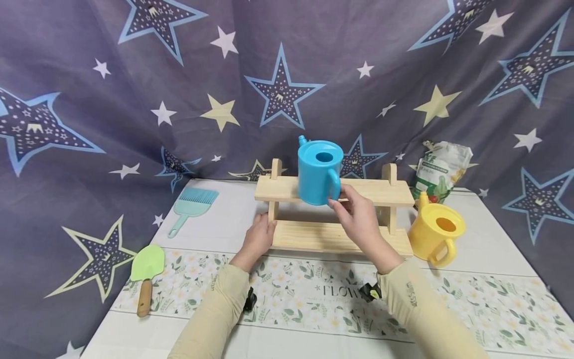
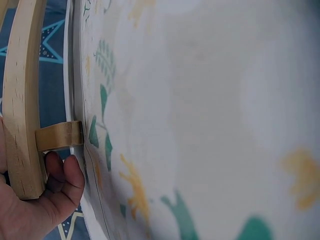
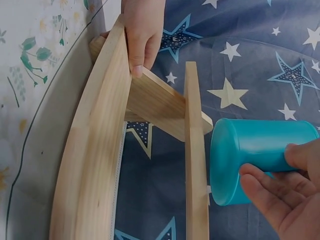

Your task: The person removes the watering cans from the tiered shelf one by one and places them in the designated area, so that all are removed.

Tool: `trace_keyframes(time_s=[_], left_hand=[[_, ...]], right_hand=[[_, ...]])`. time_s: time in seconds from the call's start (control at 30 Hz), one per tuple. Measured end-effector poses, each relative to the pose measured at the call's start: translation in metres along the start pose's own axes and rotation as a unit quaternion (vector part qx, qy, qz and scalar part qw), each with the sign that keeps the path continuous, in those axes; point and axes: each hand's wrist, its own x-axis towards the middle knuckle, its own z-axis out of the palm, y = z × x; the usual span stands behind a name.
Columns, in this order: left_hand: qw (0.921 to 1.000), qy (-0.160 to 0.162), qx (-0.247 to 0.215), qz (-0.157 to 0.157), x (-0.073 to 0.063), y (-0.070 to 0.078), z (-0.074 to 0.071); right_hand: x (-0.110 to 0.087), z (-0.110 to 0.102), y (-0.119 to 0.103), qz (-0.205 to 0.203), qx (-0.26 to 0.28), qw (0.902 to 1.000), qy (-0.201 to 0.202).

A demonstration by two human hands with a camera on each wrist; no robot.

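My right hand holds a blue toy watering can by its handle, thumb and fingers at the lower part. The can is upright, and its base is close over the upper board of a two-tier wooden shelf. At the shelf's left end my left hand grips the lower board. Its thumb lies on top, while its fingers curl beneath the board's end.
Right of the shelf stands a yellow watering can, with a printed plastic bag behind it. On the left lie a teal dustpan-like scoop and a green trowel with a wooden handle. A star-patterned curtain hangs behind the table.
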Motion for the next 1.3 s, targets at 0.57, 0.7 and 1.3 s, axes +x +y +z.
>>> trace_keyframes(time_s=[0.57, 0.7, 1.3], left_hand=[[1.0, 0.001, 0.001, 0.01, 0.0, -0.001, 0.0], [1.0, 0.0, -0.002, 0.005, 0.001, 0.0, 0.0], [1.0, -0.002, 0.001, 0.0, 0.001, 0.0, 0.0]], right_hand=[[-0.015, -0.03, 0.004, 0.003, 0.017, 0.9994, 0.029], [-0.018, -0.036, 0.007, 0.004, 0.012, 0.9993, 0.034], [-0.031, -0.057, 0.018, -0.008, -0.009, 0.9971, 0.075]])
